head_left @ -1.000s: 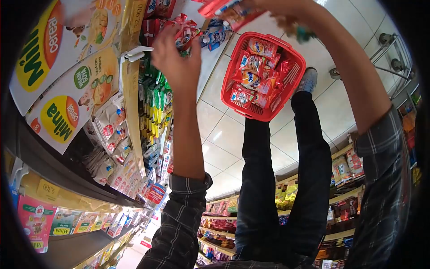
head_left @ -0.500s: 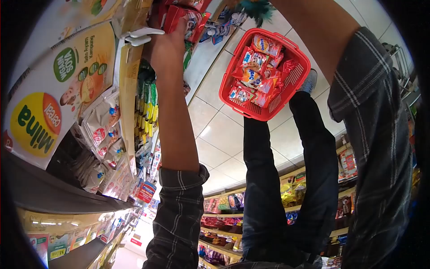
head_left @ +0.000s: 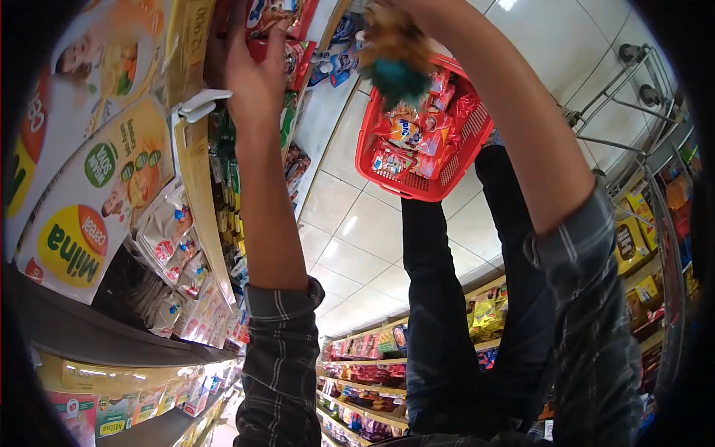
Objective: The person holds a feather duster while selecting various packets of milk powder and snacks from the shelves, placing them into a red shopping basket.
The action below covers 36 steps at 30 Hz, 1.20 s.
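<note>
left hand (head_left: pixel 255 80) against red packets (head_left: pixel 298 61), blurred tufted duster (head_left: pixel 399 73) near right wrist (head_left: pixel 432 13)

The left hand (head_left: pixel 253 78) is at some glossy red packets (head_left: pixel 298 63), its thumb lying over one. Beside the right forearm (head_left: pixel 506 104), a blurred brown-and-teal feather duster (head_left: pixel 396 67) partly hides a red plastic basket (head_left: pixel 463 145) of Ovaltine packets (head_left: pixel 406 134) on the tiled floor (head_left: pixel 350 223)

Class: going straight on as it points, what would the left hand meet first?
Probably the red packets beside the left hand; depth is unclear, so contact cannot be ruled out.
</note>
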Each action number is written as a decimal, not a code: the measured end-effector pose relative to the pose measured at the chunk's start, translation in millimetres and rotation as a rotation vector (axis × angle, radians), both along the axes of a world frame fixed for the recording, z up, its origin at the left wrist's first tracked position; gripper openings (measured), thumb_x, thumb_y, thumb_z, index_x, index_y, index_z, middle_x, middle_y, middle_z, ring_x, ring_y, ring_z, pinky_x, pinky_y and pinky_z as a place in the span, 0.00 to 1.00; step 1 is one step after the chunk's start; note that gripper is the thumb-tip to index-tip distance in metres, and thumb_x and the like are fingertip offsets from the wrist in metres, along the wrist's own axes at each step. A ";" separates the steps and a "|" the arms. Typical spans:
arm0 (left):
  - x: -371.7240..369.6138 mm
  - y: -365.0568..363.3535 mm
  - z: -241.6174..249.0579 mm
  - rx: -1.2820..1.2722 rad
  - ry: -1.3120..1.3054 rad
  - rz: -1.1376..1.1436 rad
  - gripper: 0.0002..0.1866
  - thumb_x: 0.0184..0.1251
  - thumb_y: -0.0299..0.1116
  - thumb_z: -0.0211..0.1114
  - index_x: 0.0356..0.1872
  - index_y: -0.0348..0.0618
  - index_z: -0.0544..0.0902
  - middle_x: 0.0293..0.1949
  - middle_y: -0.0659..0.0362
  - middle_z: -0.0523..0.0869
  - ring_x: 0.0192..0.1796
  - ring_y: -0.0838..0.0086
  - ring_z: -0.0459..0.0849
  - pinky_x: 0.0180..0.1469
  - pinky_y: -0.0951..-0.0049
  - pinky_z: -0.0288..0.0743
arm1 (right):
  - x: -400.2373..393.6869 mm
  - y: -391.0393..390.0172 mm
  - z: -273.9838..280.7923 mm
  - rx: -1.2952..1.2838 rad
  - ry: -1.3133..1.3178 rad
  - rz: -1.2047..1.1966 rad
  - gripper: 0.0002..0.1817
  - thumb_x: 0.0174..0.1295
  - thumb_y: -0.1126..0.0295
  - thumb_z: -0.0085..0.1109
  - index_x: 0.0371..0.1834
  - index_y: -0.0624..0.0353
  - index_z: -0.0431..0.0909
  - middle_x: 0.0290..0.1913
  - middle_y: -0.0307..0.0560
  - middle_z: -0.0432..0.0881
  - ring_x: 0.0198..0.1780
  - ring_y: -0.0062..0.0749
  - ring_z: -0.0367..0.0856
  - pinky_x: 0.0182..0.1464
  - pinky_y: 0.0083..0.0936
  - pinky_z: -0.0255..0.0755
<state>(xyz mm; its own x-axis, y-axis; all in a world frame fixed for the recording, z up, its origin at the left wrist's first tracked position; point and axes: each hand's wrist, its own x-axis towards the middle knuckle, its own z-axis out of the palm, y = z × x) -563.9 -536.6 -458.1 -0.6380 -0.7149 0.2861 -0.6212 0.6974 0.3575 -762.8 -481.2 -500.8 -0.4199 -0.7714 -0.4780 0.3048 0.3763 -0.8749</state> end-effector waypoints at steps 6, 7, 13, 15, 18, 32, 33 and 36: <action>4.6 -25.2 -23.5 -0.055 -0.103 0.014 0.24 0.65 0.30 0.64 0.63 0.45 0.76 0.58 0.49 0.80 0.61 0.59 0.78 0.64 0.65 0.69 | -17.3 194.7 -55.8 0.226 -0.235 -0.493 0.17 0.66 0.62 0.56 0.52 0.60 0.78 0.49 0.43 0.80 0.24 0.17 0.70 0.27 0.17 0.62; 3.7 -25.3 -25.1 -0.019 -0.077 0.009 0.24 0.64 0.29 0.63 0.63 0.44 0.76 0.58 0.49 0.80 0.61 0.58 0.78 0.64 0.63 0.68 | -18.8 227.3 -53.9 0.265 -0.217 -0.547 0.17 0.68 0.59 0.54 0.50 0.59 0.78 0.48 0.43 0.80 0.27 0.19 0.71 0.29 0.17 0.64; -10.6 2.3 -16.7 0.069 -0.037 0.113 0.25 0.63 0.33 0.65 0.62 0.40 0.76 0.55 0.47 0.81 0.57 0.59 0.81 0.61 0.62 0.70 | -10.8 401.5 -33.9 0.536 0.394 -0.251 0.21 0.74 0.54 0.45 0.50 0.61 0.78 0.44 0.45 0.79 0.48 0.33 0.77 0.46 0.27 0.73; -18.9 38.8 -19.6 -0.343 -0.200 0.067 0.23 0.62 0.33 0.65 0.59 0.42 0.77 0.51 0.49 0.83 0.54 0.59 0.81 0.59 0.60 0.70 | -4.3 435.5 -7.4 0.732 0.740 0.078 0.20 0.75 0.56 0.45 0.51 0.62 0.78 0.44 0.45 0.79 0.46 0.35 0.78 0.47 0.27 0.73; -11.2 93.6 -50.6 -0.196 -0.334 -0.089 0.19 0.62 0.27 0.60 0.55 0.41 0.79 0.51 0.48 0.80 0.46 0.55 0.80 0.53 0.60 0.71 | 10.8 470.2 25.2 0.963 0.401 0.094 0.19 0.76 0.58 0.45 0.49 0.64 0.77 0.45 0.49 0.80 0.42 0.38 0.78 0.46 0.27 0.73; 39.0 200.9 -284.3 1.559 0.240 1.249 0.17 0.62 0.51 0.69 0.41 0.50 0.81 0.40 0.63 0.79 0.44 0.75 0.77 0.51 0.63 0.72 | 99.0 531.6 26.6 0.794 0.432 0.329 0.18 0.50 0.72 0.66 0.43 0.61 0.71 0.54 0.60 0.77 0.54 0.58 0.73 0.57 0.44 0.66; 40.2 200.3 -291.5 1.599 0.323 1.285 0.16 0.62 0.50 0.70 0.40 0.51 0.81 0.41 0.63 0.80 0.45 0.74 0.77 0.53 0.63 0.71 | 99.0 534.1 26.1 0.790 0.423 0.327 0.18 0.50 0.72 0.65 0.43 0.61 0.71 0.56 0.61 0.77 0.54 0.59 0.73 0.57 0.44 0.65; 43.2 201.3 -310.6 1.674 0.532 1.355 0.15 0.62 0.48 0.70 0.39 0.51 0.80 0.41 0.63 0.81 0.46 0.72 0.78 0.56 0.63 0.69 | 94.8 523.7 32.4 0.840 0.345 0.330 0.17 0.51 0.73 0.63 0.43 0.62 0.71 0.62 0.64 0.74 0.57 0.61 0.71 0.59 0.45 0.65</action>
<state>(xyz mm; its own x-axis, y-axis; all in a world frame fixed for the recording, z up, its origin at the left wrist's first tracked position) -520.7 -335.3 -768.8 0.2095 -0.2352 -0.9491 0.0033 -0.9705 0.2412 -668.0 42.5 -468.4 -0.4643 -0.3388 -0.8183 -0.1520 0.9407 -0.3033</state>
